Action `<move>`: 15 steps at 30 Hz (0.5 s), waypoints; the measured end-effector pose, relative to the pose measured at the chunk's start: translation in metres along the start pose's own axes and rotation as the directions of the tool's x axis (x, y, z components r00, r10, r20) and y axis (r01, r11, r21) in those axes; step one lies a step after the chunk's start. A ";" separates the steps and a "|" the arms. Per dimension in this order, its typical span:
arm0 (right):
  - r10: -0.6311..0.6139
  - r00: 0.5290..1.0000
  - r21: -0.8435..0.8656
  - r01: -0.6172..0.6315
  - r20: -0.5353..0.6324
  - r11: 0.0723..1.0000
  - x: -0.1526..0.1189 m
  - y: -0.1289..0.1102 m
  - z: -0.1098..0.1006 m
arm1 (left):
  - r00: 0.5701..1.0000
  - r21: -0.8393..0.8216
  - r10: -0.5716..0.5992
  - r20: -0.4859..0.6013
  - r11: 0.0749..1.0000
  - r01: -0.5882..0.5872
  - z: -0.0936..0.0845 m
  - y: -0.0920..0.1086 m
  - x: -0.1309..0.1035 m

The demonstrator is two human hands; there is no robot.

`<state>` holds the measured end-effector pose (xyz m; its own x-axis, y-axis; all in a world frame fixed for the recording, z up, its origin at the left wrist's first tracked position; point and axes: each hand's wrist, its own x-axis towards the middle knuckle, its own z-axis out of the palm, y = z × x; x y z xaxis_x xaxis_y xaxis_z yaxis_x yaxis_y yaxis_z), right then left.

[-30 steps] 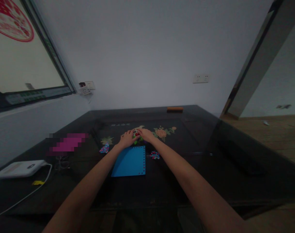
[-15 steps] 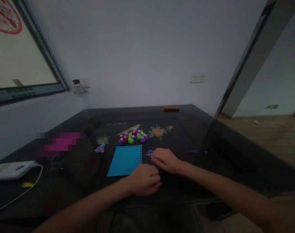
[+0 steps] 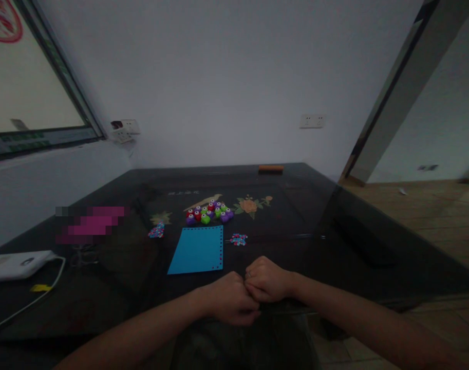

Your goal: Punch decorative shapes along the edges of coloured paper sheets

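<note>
Blue sheet (image 3: 198, 251) lies on the bench (image 3: 307, 257), eyed blocks (image 3: 210, 212) just beyond. Left hand (image 3: 235, 299) and right hand (image 3: 270, 280) have withdrawn from the blocks and meet, each grip fisted, contents indeterminable; handling apparently pauses.

On the table (image 3: 296, 216), toys (image 3: 205, 219) lie behind the paper (image 3: 198, 251), one pile (image 3: 156, 230) sits to its left, another heap (image 3: 239, 239) to its right, and the left hand (image 3: 234, 299) touches the right hand (image 3: 268, 280) in front, towards the right.
</note>
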<state>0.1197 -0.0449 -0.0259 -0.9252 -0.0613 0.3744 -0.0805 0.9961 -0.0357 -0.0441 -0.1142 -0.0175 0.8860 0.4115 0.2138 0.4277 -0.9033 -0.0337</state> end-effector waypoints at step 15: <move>0.036 0.999 0.008 -0.036 0.030 0.999 0.001 0.000 -0.003 | 1.000 -0.003 -0.022 0.018 1.000 0.022 -0.006 0.001 0.002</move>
<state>0.1196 -0.0448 -0.0228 -0.9384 -0.0275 0.3446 -0.0500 0.9971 -0.0565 -0.0427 -0.1151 -0.0116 0.8795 0.4335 0.1965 0.4466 -0.8943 -0.0262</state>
